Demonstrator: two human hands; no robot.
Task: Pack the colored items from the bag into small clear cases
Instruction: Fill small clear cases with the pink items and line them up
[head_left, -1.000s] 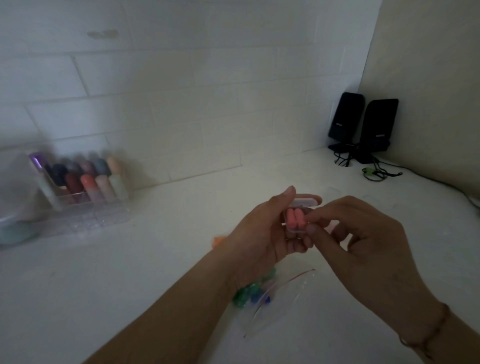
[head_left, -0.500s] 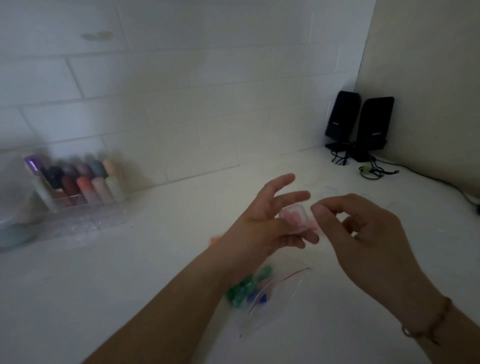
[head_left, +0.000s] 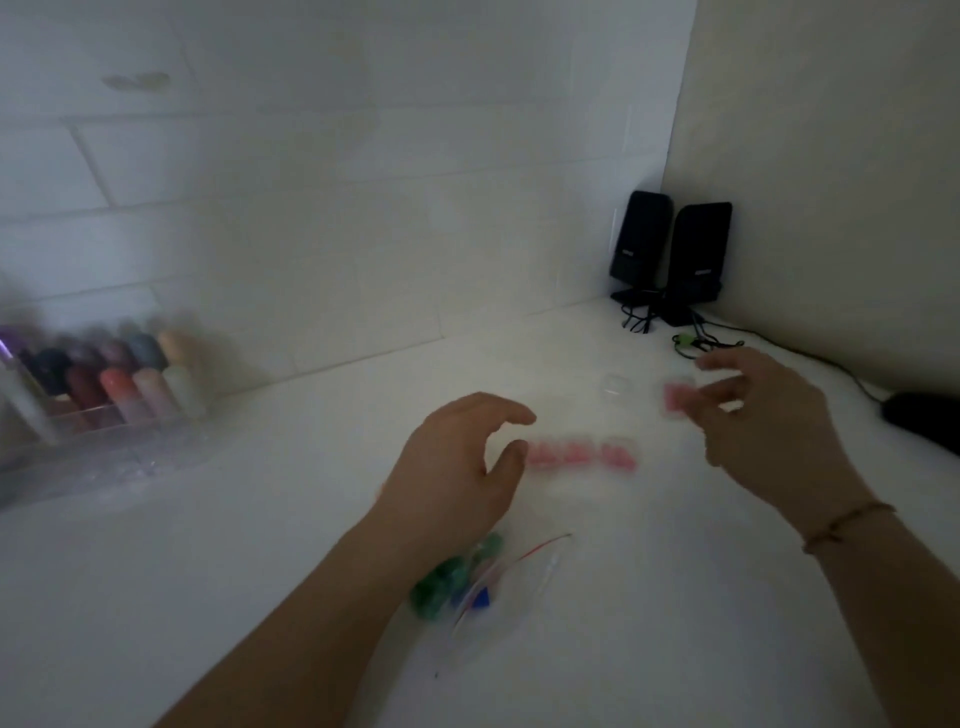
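your right hand (head_left: 769, 431) pinches a small clear case with pink items (head_left: 678, 397) above the white counter (head_left: 649, 597), blurred. a row of filled pink cases (head_left: 582, 454) lies between your hands. your left hand (head_left: 457, 478) hovers beside that row, fingers loosely curled, holding nothing. the clear zip bag (head_left: 498, 587) with green and blue items (head_left: 447, 582) lies under your left wrist.
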